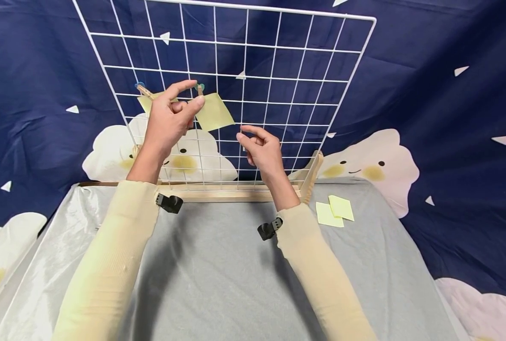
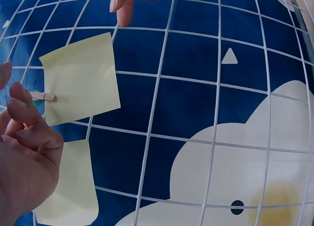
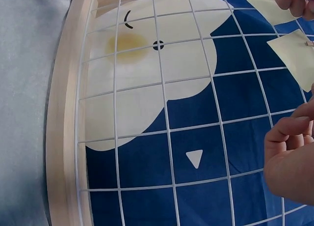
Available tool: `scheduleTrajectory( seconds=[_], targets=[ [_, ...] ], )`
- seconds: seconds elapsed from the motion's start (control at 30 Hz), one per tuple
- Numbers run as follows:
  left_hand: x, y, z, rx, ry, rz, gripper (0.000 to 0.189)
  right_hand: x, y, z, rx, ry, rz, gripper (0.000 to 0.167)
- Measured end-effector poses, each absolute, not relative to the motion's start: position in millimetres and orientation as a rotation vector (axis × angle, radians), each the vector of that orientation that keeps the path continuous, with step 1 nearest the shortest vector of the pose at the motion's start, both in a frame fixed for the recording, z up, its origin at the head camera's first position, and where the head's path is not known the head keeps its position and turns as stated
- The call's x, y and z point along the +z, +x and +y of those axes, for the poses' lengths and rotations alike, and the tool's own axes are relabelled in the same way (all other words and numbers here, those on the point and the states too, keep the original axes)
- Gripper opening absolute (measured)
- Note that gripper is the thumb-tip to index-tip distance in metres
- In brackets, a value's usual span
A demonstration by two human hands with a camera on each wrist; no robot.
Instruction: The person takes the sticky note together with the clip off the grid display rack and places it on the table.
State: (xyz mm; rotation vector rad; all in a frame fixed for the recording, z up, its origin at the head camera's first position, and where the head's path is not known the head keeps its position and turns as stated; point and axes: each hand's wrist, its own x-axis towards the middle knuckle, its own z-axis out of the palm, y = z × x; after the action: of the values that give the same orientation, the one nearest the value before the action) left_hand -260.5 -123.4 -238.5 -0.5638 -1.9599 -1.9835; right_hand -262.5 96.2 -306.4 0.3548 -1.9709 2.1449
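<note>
In the head view my left hand [image 1: 169, 118] is raised at the wire grid [image 1: 274, 76], index finger and thumb apart beside a small wooden clothespin [image 1: 200, 90]. The clothespin, with a green heart-shaped piece at its end, clips a yellow sticky note [image 1: 214, 112] to the grid. A second clothespin [image 1: 144, 90] with a blue piece holds another sticky note [image 1: 145, 102], partly hidden behind the left hand. To the lower right of the first note, my right hand [image 1: 263, 149] hovers before the grid, fingers loosely bent, nothing between thumb and index finger.
Two loose yellow sticky notes [image 1: 341, 208] overlap on the grey cloth [image 1: 219, 265] at the right. A wooden base [image 1: 219, 195] with a side bracket [image 1: 313, 175] supports the grid. Behind hangs a dark blue curtain [image 1: 428, 104] with white clouds.
</note>
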Motion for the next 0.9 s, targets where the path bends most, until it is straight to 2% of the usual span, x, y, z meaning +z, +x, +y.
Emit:
scheduleTrajectory(
  seconds=[0.43, 0.6, 0.9],
  targets=[
    [-225, -271, -116, -1.408, -0.462, -2.308, 0.053, -300, -265, 86, 2.171, 0.349, -1.964, 0.034],
    [-222, -271, -110, -1.158, -0.385, -2.386, 0.047, -299, -265, 83, 2.16, 0.351, -1.971, 0.03],
    [-225, -276, -109, -1.273, -0.345, -2.248, 0.027, -297, -266, 77, 2.166, 0.354, -1.957, 0.02]
  ],
)
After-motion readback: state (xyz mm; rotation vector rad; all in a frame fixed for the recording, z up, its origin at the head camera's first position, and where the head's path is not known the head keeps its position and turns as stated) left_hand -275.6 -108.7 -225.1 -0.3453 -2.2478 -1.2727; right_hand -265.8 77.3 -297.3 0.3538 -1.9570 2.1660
